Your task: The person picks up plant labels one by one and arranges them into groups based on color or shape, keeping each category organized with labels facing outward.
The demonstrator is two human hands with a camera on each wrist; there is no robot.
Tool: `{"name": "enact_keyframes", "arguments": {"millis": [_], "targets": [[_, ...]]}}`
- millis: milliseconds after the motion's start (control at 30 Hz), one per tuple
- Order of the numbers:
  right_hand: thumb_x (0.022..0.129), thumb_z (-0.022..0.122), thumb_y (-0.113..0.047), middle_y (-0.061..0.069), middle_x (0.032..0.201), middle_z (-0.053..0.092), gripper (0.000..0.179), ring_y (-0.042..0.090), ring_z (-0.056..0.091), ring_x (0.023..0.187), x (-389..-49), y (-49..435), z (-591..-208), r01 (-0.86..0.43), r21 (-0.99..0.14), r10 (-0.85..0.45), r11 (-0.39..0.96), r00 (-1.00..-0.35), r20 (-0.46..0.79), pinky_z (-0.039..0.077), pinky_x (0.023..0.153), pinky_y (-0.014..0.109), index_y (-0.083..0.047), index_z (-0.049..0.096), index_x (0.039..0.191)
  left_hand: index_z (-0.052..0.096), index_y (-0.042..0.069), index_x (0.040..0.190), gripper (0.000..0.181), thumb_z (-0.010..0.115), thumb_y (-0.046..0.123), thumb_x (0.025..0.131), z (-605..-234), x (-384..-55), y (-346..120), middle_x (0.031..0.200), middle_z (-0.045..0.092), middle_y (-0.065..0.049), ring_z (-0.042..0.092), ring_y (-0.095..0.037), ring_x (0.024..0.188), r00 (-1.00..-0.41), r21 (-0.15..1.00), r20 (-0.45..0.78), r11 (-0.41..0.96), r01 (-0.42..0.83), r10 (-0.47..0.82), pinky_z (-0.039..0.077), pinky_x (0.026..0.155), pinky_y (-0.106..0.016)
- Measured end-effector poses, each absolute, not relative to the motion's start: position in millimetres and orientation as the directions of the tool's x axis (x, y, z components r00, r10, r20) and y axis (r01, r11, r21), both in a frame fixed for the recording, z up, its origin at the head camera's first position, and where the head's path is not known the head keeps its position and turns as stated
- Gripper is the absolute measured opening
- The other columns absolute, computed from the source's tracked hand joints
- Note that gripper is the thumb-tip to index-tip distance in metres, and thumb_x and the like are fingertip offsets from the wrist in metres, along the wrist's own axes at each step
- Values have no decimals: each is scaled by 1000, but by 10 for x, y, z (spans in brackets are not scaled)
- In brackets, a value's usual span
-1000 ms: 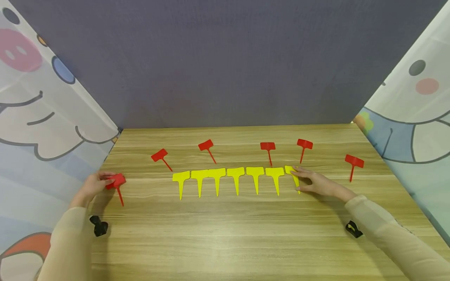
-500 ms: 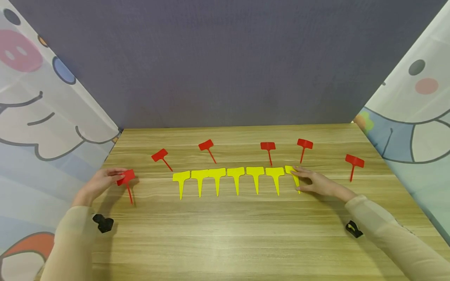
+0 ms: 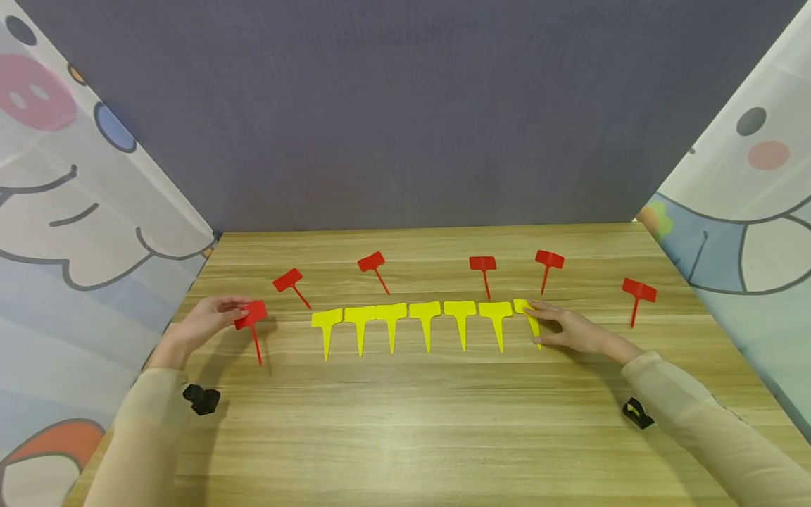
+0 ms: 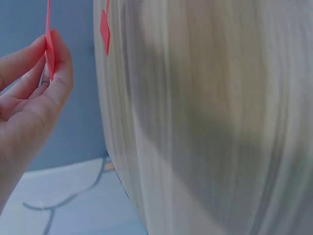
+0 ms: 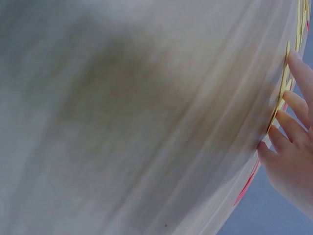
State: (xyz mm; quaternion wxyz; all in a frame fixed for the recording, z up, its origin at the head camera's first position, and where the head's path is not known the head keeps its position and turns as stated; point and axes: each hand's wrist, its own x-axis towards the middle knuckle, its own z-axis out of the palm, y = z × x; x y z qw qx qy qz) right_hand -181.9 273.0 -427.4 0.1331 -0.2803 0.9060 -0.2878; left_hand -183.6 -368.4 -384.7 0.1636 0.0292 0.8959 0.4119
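In the head view my left hand (image 3: pixel 212 322) pinches a red T-shaped plant label (image 3: pixel 250 314) by its head, between thumb and fingers. The label's shadow falls apart from it, so it is lifted off the table; the left wrist view shows the same red label (image 4: pixel 50 56) edge-on in the fingertips. My right hand (image 3: pixel 573 331) rests at the right end of a row of yellow plant labels (image 3: pixel 460 310). Its fingertips touch the last yellow label (image 3: pixel 533 324), partly covering its head and stem. In the right wrist view the right fingers (image 5: pixel 292 122) lie loosely against that label.
Several red labels lie scattered behind the yellow row, among them one at left (image 3: pixel 288 279) and one at far right (image 3: pixel 639 289). A grey panel (image 3: pixel 418 120) stands behind the wooden table (image 3: pixel 405 429). Printed cloths (image 3: pixel 82 197) flank both sides.
My left hand has moved right, carrying the red label from the table's left edge toward the yellow row's left end. The right hand and the laid labels have stayed put.
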Motion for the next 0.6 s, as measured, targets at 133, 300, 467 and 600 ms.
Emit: {"name": "enact_keyframes", "arguments": {"millis": [133, 300, 467, 600], "targets": [[79, 65, -25, 27, 138, 26, 64, 47, 20, 124, -1821, 2733, -4281, -427, -598, -582, 678, -809, -82, 24, 95, 59, 6, 40, 129, 42, -5, 126, 44, 48, 23, 92, -3818, -1848, -3550, 120, 49, -19, 51, 6, 89, -939, 769, -268, 635, -74, 215, 44, 85, -33], [79, 65, -25, 27, 137, 27, 64, 47, 20, 124, -1826, 2736, -4287, -431, -593, -582, 680, -809, -80, 23, 95, 59, 5, 40, 129, 44, -5, 124, 40, 49, 18, 91, -3813, -1860, -3397, 117, 51, -16, 52, 1, 89, -926, 802, -263, 594, -55, 270, 46, 81, -28], [79, 66, -25, 27, 137, 27, 64, 47, 21, 124, -1827, 2733, -4291, -436, -590, -583, 680, -809, -74, 23, 95, 59, 5, 40, 129, 46, -6, 121, 38, 52, 15, 90, -3826, -1872, -3258, 112, 55, -8, 54, -2, 89, -914, 828, -261, 559, -46, 312, 46, 80, -25], [79, 66, -25, 27, 137, 27, 64, 47, 21, 124, -1831, 2732, -4291, -435, -588, -582, 682, -809, -77, 23, 95, 59, 5, 40, 129, 47, -6, 120, 38, 53, 14, 89, -3828, -1876, -3166, 109, 56, -6, 54, -4, 88, -908, 833, -259, 553, -36, 330, 46, 80, -27]]}}
